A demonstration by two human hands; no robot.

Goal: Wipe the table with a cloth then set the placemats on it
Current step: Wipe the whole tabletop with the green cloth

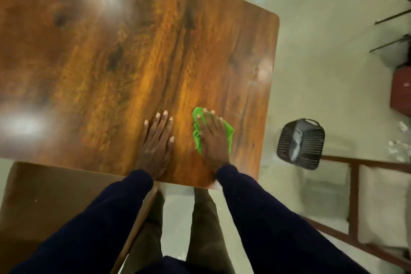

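The green cloth [197, 138] lies flat at about 5 o'clock on the wooden surface [111, 51], close to its near right corner, with the right hand [214, 140] pressed on top of it. Its fingers [205, 118] are straight and spread, so they push the cloth down and do not grip it. The left hand [156, 140] rests flat on bare wood just beside it, at 9 o'clock from the cloth, fingers also straight and holding nothing. The main risk is that the cloth, held only by pressure, bunches up or slides out from under the palm on a fast stroke. So near the edge, it could go over the side toward the dark basket [300, 142] on the floor at 3 o'clock. The far part of the surface, toward 11 o'clock, looks a long reach and may be missed. Leaning on the left hand could leave fresh prints on the glossy wood. No placemats are in view, so I cannot tell where they are. No brand, label or writing can be read anywhere.
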